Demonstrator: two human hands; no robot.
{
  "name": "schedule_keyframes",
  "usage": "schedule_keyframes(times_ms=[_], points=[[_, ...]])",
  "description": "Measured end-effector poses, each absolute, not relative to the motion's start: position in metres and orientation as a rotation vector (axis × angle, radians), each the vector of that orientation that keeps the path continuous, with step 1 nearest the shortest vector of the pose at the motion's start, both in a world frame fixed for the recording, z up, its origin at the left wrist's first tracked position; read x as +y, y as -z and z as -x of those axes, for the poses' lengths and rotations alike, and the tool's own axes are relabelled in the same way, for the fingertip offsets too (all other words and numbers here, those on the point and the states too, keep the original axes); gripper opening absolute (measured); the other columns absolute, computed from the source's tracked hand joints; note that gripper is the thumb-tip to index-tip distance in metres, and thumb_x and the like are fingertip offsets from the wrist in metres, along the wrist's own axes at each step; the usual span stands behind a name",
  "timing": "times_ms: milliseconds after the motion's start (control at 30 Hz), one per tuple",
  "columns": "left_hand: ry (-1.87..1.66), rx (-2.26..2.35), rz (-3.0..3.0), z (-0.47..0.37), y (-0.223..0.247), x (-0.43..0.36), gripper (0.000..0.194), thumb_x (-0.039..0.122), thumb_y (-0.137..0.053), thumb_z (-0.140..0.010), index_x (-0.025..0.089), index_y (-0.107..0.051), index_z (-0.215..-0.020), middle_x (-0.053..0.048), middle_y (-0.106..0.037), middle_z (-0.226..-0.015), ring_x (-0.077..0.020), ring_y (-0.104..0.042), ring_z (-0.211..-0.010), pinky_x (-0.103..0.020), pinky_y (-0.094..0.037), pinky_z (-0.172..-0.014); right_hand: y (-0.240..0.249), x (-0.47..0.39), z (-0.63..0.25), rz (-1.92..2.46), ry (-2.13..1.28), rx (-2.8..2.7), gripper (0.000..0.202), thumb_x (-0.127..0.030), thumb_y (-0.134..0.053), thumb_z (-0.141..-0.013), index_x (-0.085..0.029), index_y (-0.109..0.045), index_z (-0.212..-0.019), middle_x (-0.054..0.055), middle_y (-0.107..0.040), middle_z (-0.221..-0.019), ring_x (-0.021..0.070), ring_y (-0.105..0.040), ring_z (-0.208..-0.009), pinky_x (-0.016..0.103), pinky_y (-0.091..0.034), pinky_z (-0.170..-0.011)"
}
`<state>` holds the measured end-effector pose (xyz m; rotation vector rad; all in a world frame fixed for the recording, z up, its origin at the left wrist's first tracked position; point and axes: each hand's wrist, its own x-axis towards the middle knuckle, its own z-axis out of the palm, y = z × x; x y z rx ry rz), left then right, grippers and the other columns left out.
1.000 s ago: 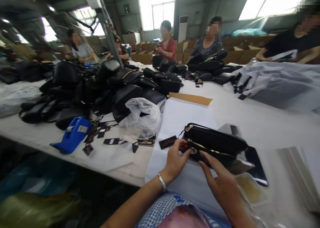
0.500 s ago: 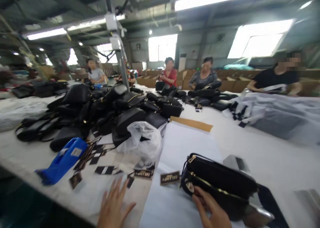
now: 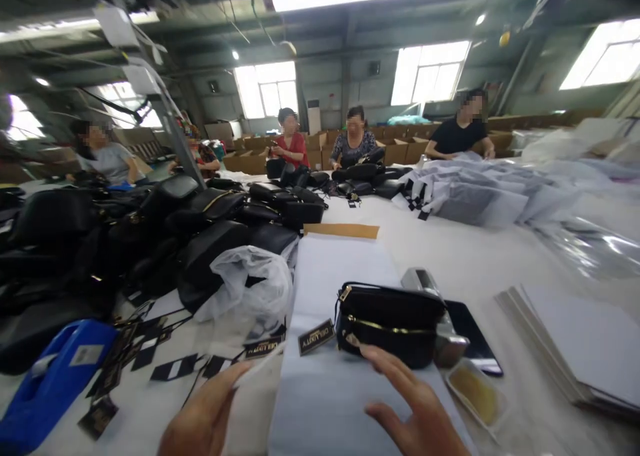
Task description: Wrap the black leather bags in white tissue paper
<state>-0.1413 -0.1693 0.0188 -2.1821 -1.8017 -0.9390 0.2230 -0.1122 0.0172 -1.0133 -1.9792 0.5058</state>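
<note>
A black zip bag point(image 3: 390, 323) with gold zips lies on a stack of white paper point(image 3: 325, 396). Its brown-black hang tag point(image 3: 316, 338) rests on the paper to its left. My right hand point(image 3: 410, 396) is just in front of the bag, thumb and fingers apart, its fingertips close to the bag's lower edge. Along the stack's left side, my left hand point(image 3: 205, 409) pinches the edge of a thin white sheet point(image 3: 253, 403), which is raised and curled. Part of that hand's fingers is hidden behind the sheet.
Black bags point(image 3: 215, 249) are heaped at left beside a crumpled plastic bag point(image 3: 250, 283). A blue tape dispenser point(image 3: 60, 383) and loose tags point(image 3: 173, 368) lie nearer. At right are metal blocks point(image 3: 447, 343), a dark phone-like slab point(image 3: 475, 339), a small dish point(image 3: 475, 393) and grey boards point(image 3: 580, 349). Several people sit opposite.
The view has turned right. My right hand has let go of the bag. My left hand, flat and spread before, has closed on the thin white sheet and raised its edge.
</note>
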Motion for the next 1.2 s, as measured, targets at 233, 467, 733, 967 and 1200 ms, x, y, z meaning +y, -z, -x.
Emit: schedule_keyframes(times_ms=[233, 467, 733, 967, 1200], points=[[1.290, -1.665, 3.076, 0.008, -0.064, -0.121, 0.020, 0.028, -0.050, -0.097, 0.026, -0.065, -0.110, -0.001, -0.074, -0.104, -0.0154, -0.069, -0.096, -0.024, -0.053, -0.087, -0.044, -0.131, -0.216, 1.150, -0.983, -1.977, 0.031, -0.043, -0.058, -0.093, -0.026, -0.072, -0.116, 0.003, -0.076, -0.103, 0.0230, -0.072, -0.093, 0.028, -0.056, -0.086], [1.820, -2.270, 2.363, -0.035, -0.002, -0.064, 0.025, 0.035, -0.068, -0.084, 0.020, -0.062, -0.104, -0.006, -0.068, -0.105, -0.0215, -0.065, -0.099, -0.038, -0.051, -0.092, -0.013, -0.137, -0.278, 1.726, -0.819, -1.589, 0.043, -0.058, -0.058, -0.085, -0.021, -0.076, -0.098, 0.007, -0.077, -0.097, 0.0312, -0.070, -0.096, 0.036, -0.055, -0.083], [2.455, -2.473, 2.330, -0.038, -0.007, -0.074, 0.039, 0.036, -0.073, -0.079, 0.018, -0.055, -0.109, -0.004, -0.068, -0.090, -0.0179, -0.068, -0.079, -0.031, -0.056, -0.072, 0.005, -0.119, -0.270, 1.642, -0.942, -1.484, 0.043, -0.055, -0.060, -0.083, -0.019, -0.075, -0.101, 0.010, -0.076, -0.100, 0.0343, -0.068, -0.099, 0.042, -0.052, -0.087], [2.640, -2.502, 2.209, -0.039, -0.011, -0.089, 0.032, 0.035, -0.075, -0.079, 0.015, -0.062, -0.101, -0.006, -0.072, -0.091, -0.0155, -0.068, -0.076, -0.026, -0.056, -0.069, 0.012, -0.084, -0.200, 1.221, -1.331, -1.188, 0.053, -0.059, -0.065, -0.082, -0.015, -0.074, -0.109, 0.010, -0.074, -0.106, 0.0338, -0.066, -0.103, 0.043, -0.051, -0.091], [2.388, -2.475, 2.238, -0.041, 0.004, -0.093, 0.031, 0.040, -0.073, -0.080, 0.018, -0.067, -0.101, -0.005, -0.071, -0.095, -0.0179, -0.069, -0.077, -0.028, -0.058, -0.066, 0.015, -0.079, -0.182, 1.205, -1.494, -0.947, 0.056, -0.062, -0.074, -0.072, -0.013, -0.077, -0.097, 0.012, -0.076, -0.094, 0.0326, -0.069, -0.092, 0.039, -0.054, -0.082]])
